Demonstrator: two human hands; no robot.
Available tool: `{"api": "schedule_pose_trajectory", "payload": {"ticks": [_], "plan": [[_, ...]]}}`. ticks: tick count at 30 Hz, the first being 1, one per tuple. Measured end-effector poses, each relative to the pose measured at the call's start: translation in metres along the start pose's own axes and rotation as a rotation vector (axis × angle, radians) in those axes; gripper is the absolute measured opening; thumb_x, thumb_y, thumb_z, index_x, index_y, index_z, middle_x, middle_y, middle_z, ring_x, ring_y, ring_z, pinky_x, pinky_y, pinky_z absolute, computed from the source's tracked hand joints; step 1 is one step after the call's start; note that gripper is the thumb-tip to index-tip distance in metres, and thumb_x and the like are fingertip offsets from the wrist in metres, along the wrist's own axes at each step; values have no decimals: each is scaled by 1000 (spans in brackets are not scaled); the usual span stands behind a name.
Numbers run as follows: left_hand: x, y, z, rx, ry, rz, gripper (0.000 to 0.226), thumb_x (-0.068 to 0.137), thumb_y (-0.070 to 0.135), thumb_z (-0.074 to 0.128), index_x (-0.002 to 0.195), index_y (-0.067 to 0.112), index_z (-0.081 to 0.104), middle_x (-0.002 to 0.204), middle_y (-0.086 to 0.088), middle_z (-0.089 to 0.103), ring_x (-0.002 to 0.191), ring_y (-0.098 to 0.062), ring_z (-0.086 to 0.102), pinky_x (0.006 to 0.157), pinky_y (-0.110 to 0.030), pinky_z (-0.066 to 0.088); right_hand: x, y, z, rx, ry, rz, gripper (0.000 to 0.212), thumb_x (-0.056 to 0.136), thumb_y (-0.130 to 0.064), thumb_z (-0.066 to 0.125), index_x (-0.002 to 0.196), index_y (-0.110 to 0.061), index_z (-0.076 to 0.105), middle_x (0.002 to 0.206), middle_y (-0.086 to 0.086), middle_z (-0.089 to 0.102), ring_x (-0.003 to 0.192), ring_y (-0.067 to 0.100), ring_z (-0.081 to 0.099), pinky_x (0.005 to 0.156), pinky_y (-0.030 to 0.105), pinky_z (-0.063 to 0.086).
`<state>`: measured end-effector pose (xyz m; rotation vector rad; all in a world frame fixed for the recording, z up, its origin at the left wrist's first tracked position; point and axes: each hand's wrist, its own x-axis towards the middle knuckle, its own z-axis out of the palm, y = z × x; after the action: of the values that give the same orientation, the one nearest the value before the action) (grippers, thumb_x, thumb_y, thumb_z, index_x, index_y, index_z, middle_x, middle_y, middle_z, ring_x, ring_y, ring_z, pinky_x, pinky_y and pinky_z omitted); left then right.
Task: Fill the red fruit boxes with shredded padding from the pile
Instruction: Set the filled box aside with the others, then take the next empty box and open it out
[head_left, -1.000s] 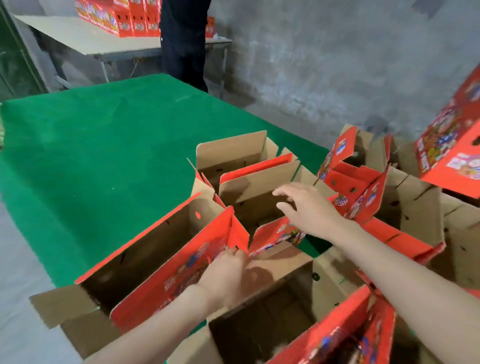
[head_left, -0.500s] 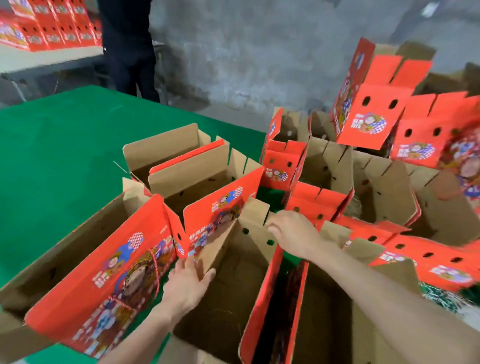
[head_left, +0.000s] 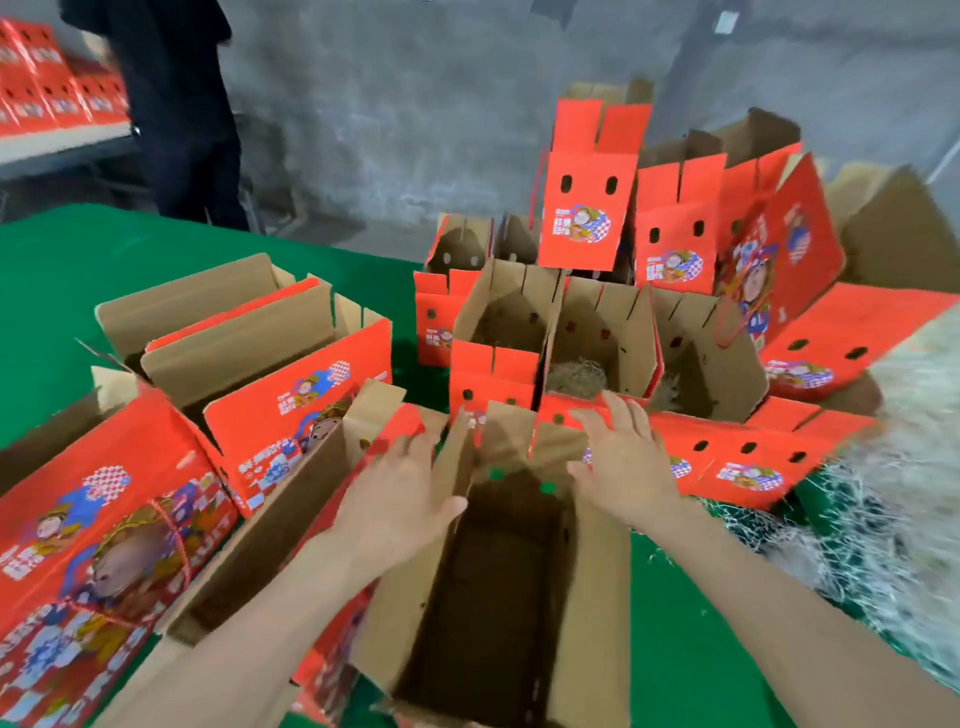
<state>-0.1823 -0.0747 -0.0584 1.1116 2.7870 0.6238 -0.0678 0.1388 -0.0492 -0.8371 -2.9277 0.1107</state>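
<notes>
**Both hands spread over an empty box, padding waiting on the right.**

Closest in, the open box (head_left: 498, 597) stands on the green table (head_left: 670, 665) with nothing in it yet. The left hand (head_left: 400, 499) lies flat, fingers spread, against its left flap. The right hand (head_left: 623, 467) is spread too, fingers straight, over the right flap; I can't tell if it touches. Neither holds anything. Just right, the padding pile (head_left: 893, 545) spills across the table in loose pale shreds. I'd guess they are light and springy, best scooped as a big two-handed bunch and pressed down. Behind, another box (head_left: 576, 376) already has a nest of padding. Far back, a person (head_left: 176, 104) stands by stacked boxes (head_left: 52, 88).
</notes>
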Motion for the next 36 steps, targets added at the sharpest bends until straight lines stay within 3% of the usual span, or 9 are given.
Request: {"api": "schedule_pose_trajectory", "payload": {"ticks": [2, 4, 8, 14, 18, 25, 28, 31, 36], "plan": [[-2, 8, 12, 178, -202, -47, 56, 86, 30, 60, 134, 14, 36, 123, -6, 56, 111, -26, 56, 91, -37, 47, -16, 40, -1, 107, -211, 52, 52, 88, -24, 55, 136, -27, 38, 141, 10, 39, 127, 29, 39, 104, 40, 34], [-1, 18, 17, 214, -208, 2, 45, 88, 17, 54, 131, 14, 42, 122, -6, 59, 112, -24, 57, 93, -35, 44, -34, 68, 1, 178, -326, 10, 42, 88, -19, 52, 130, -20, 49, 133, 6, 52, 119, 25, 50, 102, 34, 35], [13, 45, 10, 35, -106, 112, 47, 84, 2, 57, 129, 14, 53, 124, -5, 61, 113, -23, 58, 91, -29, 39, -59, 111, -2, 251, -212, 131, 45, 86, -24, 59, 128, -18, 46, 129, 9, 49, 115, 27, 49, 95, 33, 40], [52, 115, 41, 29, -219, 422, 36, 89, 9, 55, 121, 26, 59, 120, 4, 63, 113, -18, 55, 90, -27, 41, -67, 142, -14, 361, -130, 156, 74, 81, -27, 65, 143, -27, 24, 138, 8, 37, 129, 32, 35, 103, 42, 37], [84, 143, 70, 204, -60, 377, 54, 87, 27, 60, 138, 28, 41, 130, -3, 55, 125, -22, 44, 108, -38, 22, -76, 154, -3, 371, -201, 228, 71, 85, -31, 61, 143, -26, 21, 131, 12, 43, 122, 31, 44, 96, 36, 40], [100, 104, 85, 274, -195, 151, 78, 82, 37, 67, 145, 28, 22, 155, -7, 10, 143, -31, 6, 112, -55, 14, -73, 167, 12, 420, -70, 393, 62, 87, -23, 62, 136, -23, 25, 110, 10, 53, 94, 29, 58, 79, 36, 48], [105, 90, 81, 176, -244, 44, 89, 83, 31, 68, 149, 22, 8, 153, -13, 11, 136, -38, 25, 105, -51, 31, -63, 165, 18, 404, 21, 428, 43, 91, -24, 56, 127, -18, 35, 89, 7, 57, 80, 27, 58, 65, 33, 47], [110, 89, 80, 142, -244, 67, 76, 87, 16, 61, 147, 12, 16, 138, -20, 36, 119, -38, 47, 92, -45, 43, -54, 161, 25, 397, 65, 423, 28, 95, -23, 47, 123, -18, 42, 79, 5, 59, 71, 26, 59, 57, 32, 45], [88, 105, 84, 139, -390, 203, 71, 78, -2, 48, 142, 18, 24, 103, -12, 52, 95, -33, 58, 74, -34, 46, -49, 182, 25, 340, 66, 480, 29, 97, -18, 41, 123, -11, 52, 90, 16, 65, 78, 30, 60, 63, 30, 43]]}}
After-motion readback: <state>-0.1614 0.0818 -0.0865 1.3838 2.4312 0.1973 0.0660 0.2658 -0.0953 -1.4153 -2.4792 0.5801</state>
